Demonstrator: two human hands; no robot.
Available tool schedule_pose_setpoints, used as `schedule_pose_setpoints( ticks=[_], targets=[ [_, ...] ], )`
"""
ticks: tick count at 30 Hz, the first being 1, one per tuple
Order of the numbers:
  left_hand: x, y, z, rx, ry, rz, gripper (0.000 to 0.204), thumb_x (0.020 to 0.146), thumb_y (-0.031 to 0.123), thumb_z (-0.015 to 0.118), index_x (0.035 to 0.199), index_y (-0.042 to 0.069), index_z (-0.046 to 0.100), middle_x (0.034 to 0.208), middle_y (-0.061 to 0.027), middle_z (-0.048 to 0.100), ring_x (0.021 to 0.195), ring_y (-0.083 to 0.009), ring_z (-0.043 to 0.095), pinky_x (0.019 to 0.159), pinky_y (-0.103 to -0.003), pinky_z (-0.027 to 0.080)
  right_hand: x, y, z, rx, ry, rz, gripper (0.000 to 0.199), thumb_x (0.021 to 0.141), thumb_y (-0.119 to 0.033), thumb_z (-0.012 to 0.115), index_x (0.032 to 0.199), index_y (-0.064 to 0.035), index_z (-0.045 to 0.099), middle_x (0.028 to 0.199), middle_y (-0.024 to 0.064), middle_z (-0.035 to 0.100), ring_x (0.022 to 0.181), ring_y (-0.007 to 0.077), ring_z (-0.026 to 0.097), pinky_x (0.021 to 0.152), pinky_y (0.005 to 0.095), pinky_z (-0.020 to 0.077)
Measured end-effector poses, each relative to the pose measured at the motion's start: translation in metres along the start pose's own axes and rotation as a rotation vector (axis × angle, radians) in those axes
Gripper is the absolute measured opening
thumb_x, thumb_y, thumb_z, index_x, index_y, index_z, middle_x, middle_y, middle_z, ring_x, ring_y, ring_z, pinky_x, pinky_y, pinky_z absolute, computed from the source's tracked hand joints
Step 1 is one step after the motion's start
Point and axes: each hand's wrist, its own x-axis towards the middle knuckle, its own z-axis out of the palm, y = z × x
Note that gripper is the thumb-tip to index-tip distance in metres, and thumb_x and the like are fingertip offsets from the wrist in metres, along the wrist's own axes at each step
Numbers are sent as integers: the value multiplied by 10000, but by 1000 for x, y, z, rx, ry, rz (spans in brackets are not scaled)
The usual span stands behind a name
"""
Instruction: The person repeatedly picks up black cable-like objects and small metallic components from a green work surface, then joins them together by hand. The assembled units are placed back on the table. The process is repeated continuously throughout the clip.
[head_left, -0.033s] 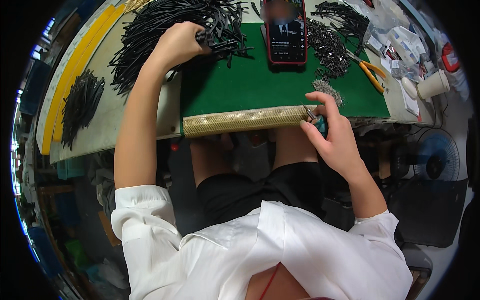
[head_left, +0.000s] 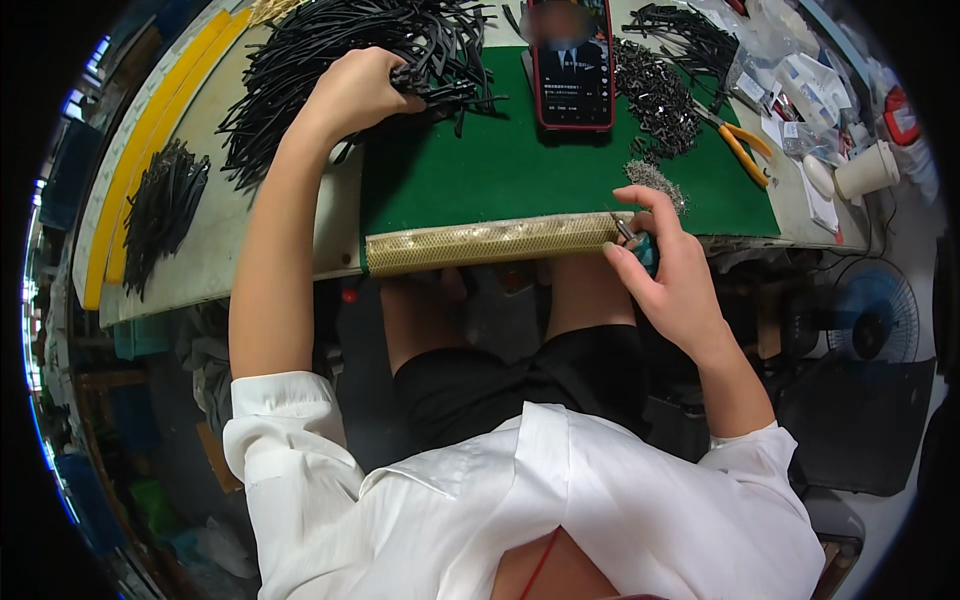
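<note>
At the right end of the gold mesh-covered edge strip (head_left: 490,243), my right hand (head_left: 685,280) is closed round a small teal-handled tool (head_left: 645,258) with a thin metal tip. The tip points up and to the left, near the strip's end. Farther off on the left, my left hand (head_left: 352,95) reaches into a big heap of black strips (head_left: 285,105). Its fingers curl round the ends of some black strips (head_left: 408,78), though the fingertips are partly hidden. Under both work areas lies a green mat (head_left: 470,170).
A phone (head_left: 573,100) in a red case stands on the mat's far side. Right of it are small black pieces (head_left: 655,100), grey metal bits (head_left: 655,182) and orange-handled pliers (head_left: 742,150). A white cup (head_left: 866,170) and plastic bags (head_left: 810,90) sit far right; a smaller black bundle (head_left: 165,210) lies left.
Almost nothing differs. My left hand has come very slightly nearer, and my right hand with the tool has shifted a touch to the right.
</note>
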Motion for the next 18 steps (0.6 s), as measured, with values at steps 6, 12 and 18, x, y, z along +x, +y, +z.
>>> schedule_pose_setpoints(
  ticks=[6, 12, 18],
  targets=[
    [-23, -4, 23, -48, 109, 53, 362, 758, 250, 826, 996, -2, 722, 901, -197, 719, 845, -356, 685, 742, -403, 514, 2, 5, -5, -11, -3, -22, 429, 860, -112, 691, 1252, -50, 527, 807, 146, 613, 641, 283, 607, 627, 347, 477],
    [-64, 30, 10, -46, 26, 84, 361, 743, 226, 828, 996, -8, 720, 882, -202, 698, 825, -374, 667, 736, -413, 515, 2, 11, -6, -10, 26, -10, 393, 863, -119, 678, 1229, -55, 549, 814, 153, 612, 671, 292, 619, 650, 351, 482],
    [-71, 32, 21, -84, 95, 24, 335, 758, 215, 805, 1021, 19, 741, 847, -197, 707, 824, -381, 678, 741, -444, 527, 6, 11, -11, -32, 17, -10, 391, 866, -129, 673, 1229, -54, 547, 830, 152, 616, 689, 300, 628, 667, 351, 488]
  ],
)
